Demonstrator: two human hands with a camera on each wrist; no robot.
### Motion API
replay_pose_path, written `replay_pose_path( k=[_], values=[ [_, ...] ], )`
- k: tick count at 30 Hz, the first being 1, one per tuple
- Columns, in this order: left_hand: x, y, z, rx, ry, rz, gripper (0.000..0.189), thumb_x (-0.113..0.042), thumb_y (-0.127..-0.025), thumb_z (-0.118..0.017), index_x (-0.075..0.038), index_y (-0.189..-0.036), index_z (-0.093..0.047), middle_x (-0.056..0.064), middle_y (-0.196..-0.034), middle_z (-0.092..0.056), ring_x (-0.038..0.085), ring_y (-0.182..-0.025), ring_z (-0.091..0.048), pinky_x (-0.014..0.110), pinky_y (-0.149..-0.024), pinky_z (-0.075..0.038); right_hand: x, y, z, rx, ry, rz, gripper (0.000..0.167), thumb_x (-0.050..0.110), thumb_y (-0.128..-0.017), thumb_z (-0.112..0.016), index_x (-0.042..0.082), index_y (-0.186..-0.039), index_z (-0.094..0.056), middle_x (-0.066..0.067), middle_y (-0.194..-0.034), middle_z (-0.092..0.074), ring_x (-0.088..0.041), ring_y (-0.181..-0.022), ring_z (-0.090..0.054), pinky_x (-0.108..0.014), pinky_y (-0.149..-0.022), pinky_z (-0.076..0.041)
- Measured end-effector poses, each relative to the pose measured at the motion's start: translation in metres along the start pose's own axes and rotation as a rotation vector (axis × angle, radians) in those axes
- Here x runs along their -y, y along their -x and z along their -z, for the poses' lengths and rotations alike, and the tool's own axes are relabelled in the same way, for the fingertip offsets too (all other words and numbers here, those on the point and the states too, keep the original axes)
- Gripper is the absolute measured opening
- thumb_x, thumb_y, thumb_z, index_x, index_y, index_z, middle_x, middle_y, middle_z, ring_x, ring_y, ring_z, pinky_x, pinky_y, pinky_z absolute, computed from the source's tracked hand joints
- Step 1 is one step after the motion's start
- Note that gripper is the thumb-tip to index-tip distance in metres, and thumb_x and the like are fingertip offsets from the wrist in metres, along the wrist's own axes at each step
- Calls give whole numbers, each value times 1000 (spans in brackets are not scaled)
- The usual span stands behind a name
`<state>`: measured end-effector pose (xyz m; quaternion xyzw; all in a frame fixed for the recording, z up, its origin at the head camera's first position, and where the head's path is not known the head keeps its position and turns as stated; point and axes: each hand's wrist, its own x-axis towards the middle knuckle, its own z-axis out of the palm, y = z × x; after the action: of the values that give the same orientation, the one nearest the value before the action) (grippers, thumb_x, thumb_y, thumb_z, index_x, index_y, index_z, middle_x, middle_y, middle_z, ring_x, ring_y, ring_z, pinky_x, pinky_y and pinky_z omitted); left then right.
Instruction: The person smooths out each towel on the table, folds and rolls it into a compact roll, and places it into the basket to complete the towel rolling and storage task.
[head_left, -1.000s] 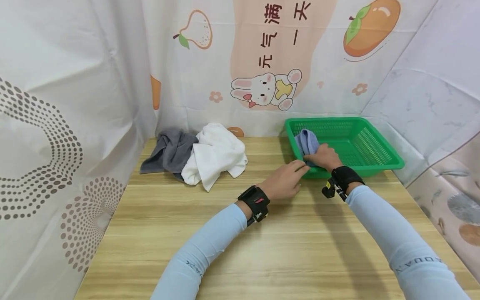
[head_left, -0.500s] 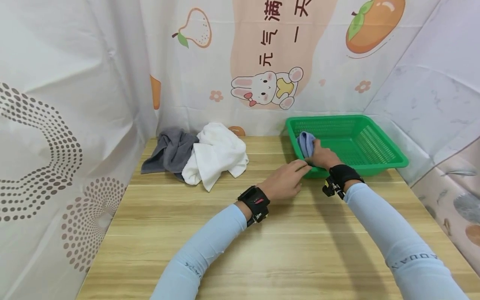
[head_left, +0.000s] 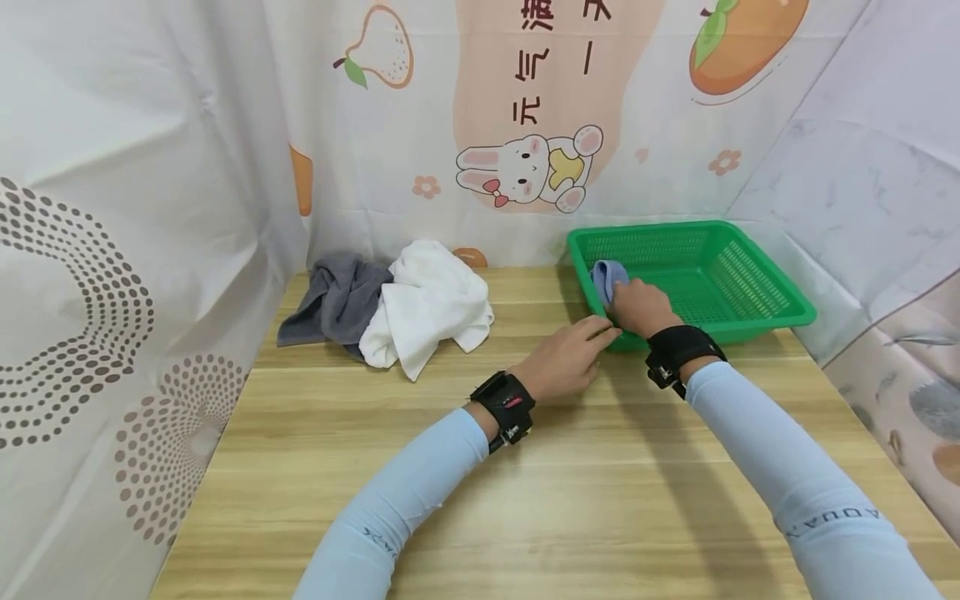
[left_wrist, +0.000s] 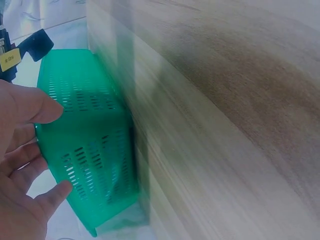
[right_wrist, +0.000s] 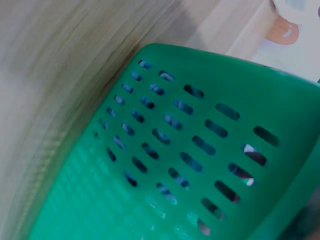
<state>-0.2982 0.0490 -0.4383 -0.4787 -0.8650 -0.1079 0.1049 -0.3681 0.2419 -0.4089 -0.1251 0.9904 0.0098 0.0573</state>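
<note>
- Carefully we count two hands, one basket, and three groups of cloth: one blue, one grey, one white.
- The green basket is at the right of the frame, with rows of slots in its walls.
- The blue cloth lies folded inside this basket, at its left end; through the slots in the right wrist view we notice some blue also.
- The right hand is inside the basket and touches the blue cloth. Its fingers bend downward, but the tips are hidden, so we cannot tell if it grasps the cloth or only presses on it.
- The left hand grasps the basket rim lightly at the near left corner; in the left wrist view we see the thumb outside and some fingers going over the edge.
- The grey cloth and the white cloth lie crumpled, touching each other, left of the centre. If each heap is a single piece, we cannot tell.
- Two light blue sleeves come from the lower edge, and two black wrist straps are worn.
- The table has a pale wood grain.
- Behind it hangs a white curtain, printed with one rabbit, fruits and dark characters; at the left we find a sheet with brown dots.
</note>
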Motion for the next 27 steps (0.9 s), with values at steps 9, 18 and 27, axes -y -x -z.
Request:
replay_pose_path(
  k=[9, 18, 27],
  values=[
    [-3, 0, -2, -12, 11, 0, 56, -12, -99, -62, -3, -153, -46, 11, -152, -45, 19, -141, -41, 22, -116, -29, -9, 12, 4, -81, -111, 89, 34, 18, -109, -49, -8, -120, -67, -31, -96, -65, -42, -78, -63, -51, -65, -50],
    [-2, 9, -2, -9, 15, 17, 59, -18, -102, -60, -5, -156, -40, 14, -159, -39, 23, -148, -34, 28, -121, -24, -20, 24, -1, -288, -148, 80, 33, 18, -108, -52, -6, -123, -70, -27, -102, -69, -36, -77, -66, -51, -62, -53],
    [75, 102, 39, -224, -217, 418, 51, -19, -90, -73, -1, -135, -57, 25, -131, -55, 42, -121, -51, 52, -95, -48, 7, 33, -3, -838, -98, 363, 19, 9, -98, -63, -4, -87, -72, -17, -74, -64, -36, -69, -56, -48, -64, -46]
  ],
)
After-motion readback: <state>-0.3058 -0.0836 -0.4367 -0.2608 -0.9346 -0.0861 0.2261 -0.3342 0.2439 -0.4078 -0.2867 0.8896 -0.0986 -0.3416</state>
